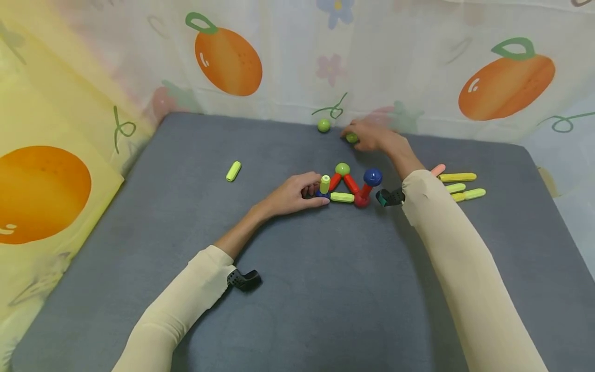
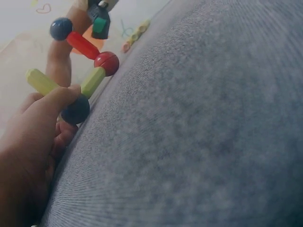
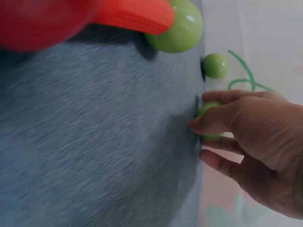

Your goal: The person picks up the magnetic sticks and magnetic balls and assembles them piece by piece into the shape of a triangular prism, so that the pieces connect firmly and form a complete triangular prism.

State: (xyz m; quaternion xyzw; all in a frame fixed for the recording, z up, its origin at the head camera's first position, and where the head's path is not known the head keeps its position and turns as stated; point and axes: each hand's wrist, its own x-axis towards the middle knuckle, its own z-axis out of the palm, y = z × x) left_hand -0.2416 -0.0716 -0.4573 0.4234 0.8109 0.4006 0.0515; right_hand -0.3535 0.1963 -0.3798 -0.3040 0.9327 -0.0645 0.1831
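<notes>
**On a grey cloth-topped table (image 1: 288, 310), a shiny green ball (image 1: 351, 138) is held by the right hand (image 1: 374, 137)**

The ball is pinched by the thumb and bent fingers at the back edge of the table, close to a white cloth curtain (image 1: 288, 62) with oranges printed on it. Whether the table is touched by the ball cannot be told. Near it, but apart, a second shiny green ball (image 1: 324, 125) is seen.

Closer in, a small frame of coloured sticks and balls (image 1: 350, 184) is held by the left hand (image 1: 297, 192). Its dark blue ball (image 2: 75, 111) is gripped by thumb and fingers. Above that ball, a short yellow-green stick (image 1: 325, 184) is pointed up. By another yellow-green stick (image 1: 342, 197), the dark blue ball is linked to a shiny red ball (image 1: 361, 200). Over the red ball, a big blue ball (image 1: 373, 177) is held up by a red stick (image 1: 366, 190).

Only in the head view is a loose yellow-green stick (image 1: 234, 171) shown, off to the left. There, the dark blue ball is mostly covered by the hand; in the left wrist view it is shown plainly, but the spot where the upright stick is joined is hidden by the thumb. In the right wrist view, the held ball is partly covered by fingers, and the red ball is blurred and cut off by the corner. A bunch of pink and yellow sticks (image 1: 457, 177) is partly hidden by the right sleeve (image 1: 465, 268) in the head view.
</notes>
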